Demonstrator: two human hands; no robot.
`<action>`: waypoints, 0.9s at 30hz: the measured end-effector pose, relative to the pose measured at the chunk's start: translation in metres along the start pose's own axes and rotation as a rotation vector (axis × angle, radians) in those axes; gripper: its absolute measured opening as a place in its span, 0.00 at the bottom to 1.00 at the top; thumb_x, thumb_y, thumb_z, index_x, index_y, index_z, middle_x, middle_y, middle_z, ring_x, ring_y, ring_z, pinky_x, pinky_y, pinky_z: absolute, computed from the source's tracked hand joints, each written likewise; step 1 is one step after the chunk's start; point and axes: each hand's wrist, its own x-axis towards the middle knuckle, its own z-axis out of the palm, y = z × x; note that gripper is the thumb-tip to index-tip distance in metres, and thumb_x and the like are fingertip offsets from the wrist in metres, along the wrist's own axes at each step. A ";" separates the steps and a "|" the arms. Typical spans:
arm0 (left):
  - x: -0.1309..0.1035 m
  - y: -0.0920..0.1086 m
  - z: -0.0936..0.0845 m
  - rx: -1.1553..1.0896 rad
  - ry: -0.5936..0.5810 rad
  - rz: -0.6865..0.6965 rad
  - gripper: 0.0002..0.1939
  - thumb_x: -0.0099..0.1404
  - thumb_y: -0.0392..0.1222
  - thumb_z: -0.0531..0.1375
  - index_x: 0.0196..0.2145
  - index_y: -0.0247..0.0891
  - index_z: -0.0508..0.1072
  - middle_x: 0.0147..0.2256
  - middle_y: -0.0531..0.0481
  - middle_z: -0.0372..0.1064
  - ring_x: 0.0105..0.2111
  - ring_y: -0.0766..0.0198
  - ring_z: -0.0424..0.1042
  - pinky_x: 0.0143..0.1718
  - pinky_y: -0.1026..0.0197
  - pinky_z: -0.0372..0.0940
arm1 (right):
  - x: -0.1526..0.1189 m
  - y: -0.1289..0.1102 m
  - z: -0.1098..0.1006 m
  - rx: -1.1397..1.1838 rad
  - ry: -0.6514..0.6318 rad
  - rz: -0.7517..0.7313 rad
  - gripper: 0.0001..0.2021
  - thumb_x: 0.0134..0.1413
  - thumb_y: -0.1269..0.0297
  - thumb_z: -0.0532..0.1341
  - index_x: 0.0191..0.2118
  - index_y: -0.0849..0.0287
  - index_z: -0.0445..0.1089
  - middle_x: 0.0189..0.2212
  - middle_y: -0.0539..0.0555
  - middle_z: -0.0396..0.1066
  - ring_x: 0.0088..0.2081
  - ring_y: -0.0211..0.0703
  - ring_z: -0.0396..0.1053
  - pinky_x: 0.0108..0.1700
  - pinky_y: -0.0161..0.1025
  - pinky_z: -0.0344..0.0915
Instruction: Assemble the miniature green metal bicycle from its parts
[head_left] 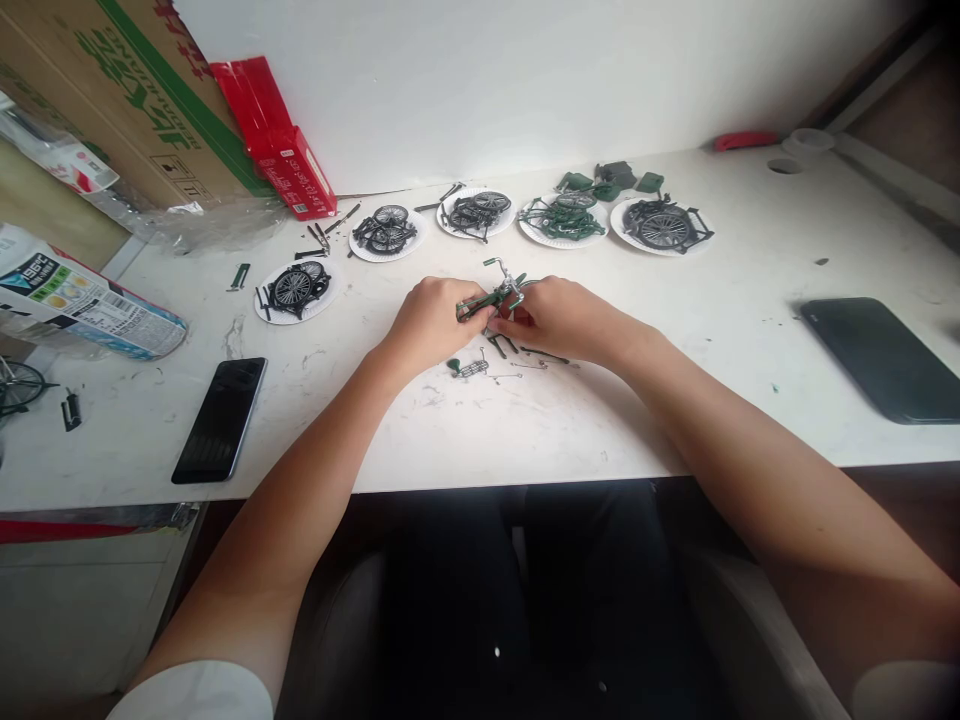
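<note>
A small green model bicycle frame (495,297) with silver handlebars is held between both hands above the white table. My left hand (442,315) is closed on its left end, fingers pinched together. On the other side my right hand (551,315) is closed round the right part of the bicycle, its fingertips partly hidden. Just below the hands lie a small silver rack (473,369), a green saddle (454,366), thin wire pieces (506,376) and dark green strips (546,354).
Paper plates (388,257) of black and green bicycle parts line the back. A black phone (220,420) and a plastic bottle (90,300) are at the left. A red box (296,175) stands behind; a dark flat device (885,358) lies right.
</note>
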 end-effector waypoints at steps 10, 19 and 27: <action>0.000 -0.001 0.001 0.000 -0.001 0.008 0.10 0.68 0.43 0.64 0.29 0.38 0.78 0.25 0.50 0.69 0.28 0.62 0.63 0.33 0.57 0.56 | 0.000 0.001 0.001 0.010 0.011 -0.007 0.16 0.72 0.52 0.60 0.36 0.57 0.75 0.25 0.55 0.72 0.28 0.45 0.66 0.35 0.42 0.54; 0.000 -0.001 0.001 0.013 0.001 0.015 0.10 0.68 0.42 0.64 0.28 0.38 0.77 0.25 0.51 0.67 0.28 0.63 0.62 0.33 0.58 0.55 | -0.002 -0.002 -0.003 0.011 -0.018 -0.005 0.16 0.72 0.54 0.59 0.37 0.59 0.76 0.26 0.55 0.72 0.27 0.43 0.65 0.35 0.41 0.54; -0.001 -0.001 0.001 0.023 -0.003 0.018 0.11 0.69 0.45 0.63 0.29 0.38 0.77 0.25 0.50 0.68 0.28 0.62 0.62 0.33 0.58 0.55 | -0.002 -0.002 -0.002 0.016 -0.021 0.000 0.16 0.72 0.53 0.59 0.39 0.59 0.77 0.26 0.55 0.73 0.28 0.43 0.65 0.35 0.41 0.54</action>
